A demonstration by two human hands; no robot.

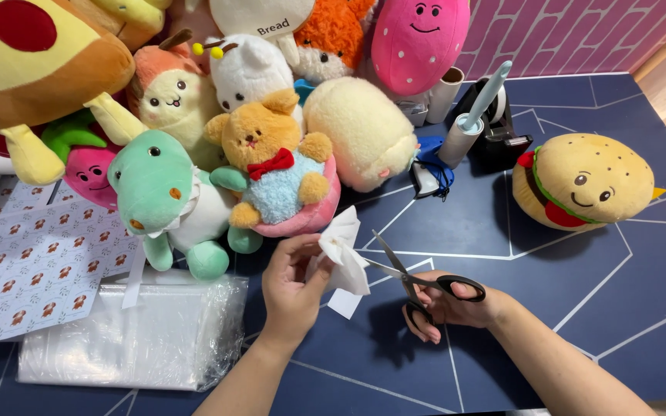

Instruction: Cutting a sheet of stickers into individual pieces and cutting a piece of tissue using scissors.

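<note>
Left hand pinched white paper scrap; right hand gripped black scissors, blades open on paper; plush burger well apart.

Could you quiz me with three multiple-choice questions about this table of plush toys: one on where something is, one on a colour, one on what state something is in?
1. Where does the burger plush lie?
A. alone at the right of the table
B. under the green dinosaur
C. on the patterned paper

2. What colour is the bear's bow?
A. blue
B. red
C. yellow

3. How are the scissors?
A. shut on the table
B. blades open, at the white paper
C. hanging on the wall

Answers: 1 A, it sits apart from the pile. 2 B, the bow is red. 3 B, the right hand holds them open while the left hand holds the paper.
</note>
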